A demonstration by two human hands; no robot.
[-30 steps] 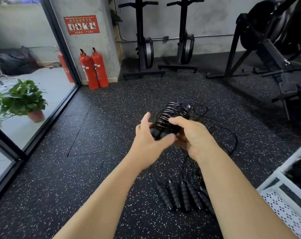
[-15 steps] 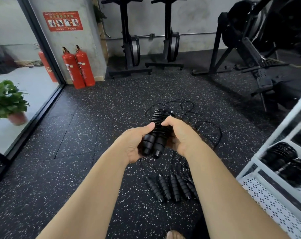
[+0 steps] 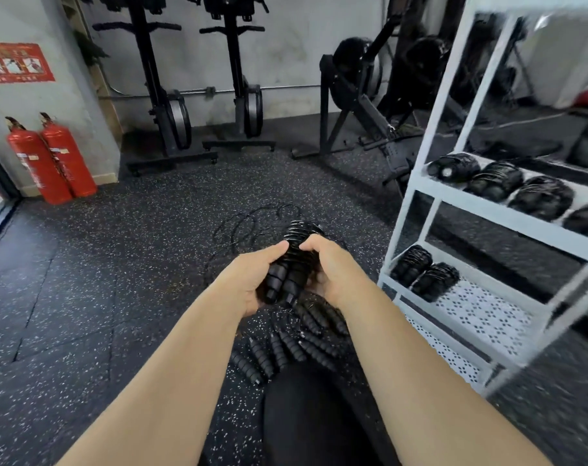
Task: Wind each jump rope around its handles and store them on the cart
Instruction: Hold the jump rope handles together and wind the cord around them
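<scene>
Legend: my left hand (image 3: 252, 280) and right hand (image 3: 333, 274) clasp a wound rope (image 3: 297, 250) at centre, several bundles (image 3: 494, 179) already on the cart (image 3: 431, 136) at 3 o'clock, loose ropes (image 3: 286, 351) remaining at 6 o'clock.

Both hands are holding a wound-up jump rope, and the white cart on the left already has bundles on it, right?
No. The head view shows the white cart on the right, not the left. The left hand and right hand do hold the wound-up jump rope, and bundles lie on the cart.
</scene>
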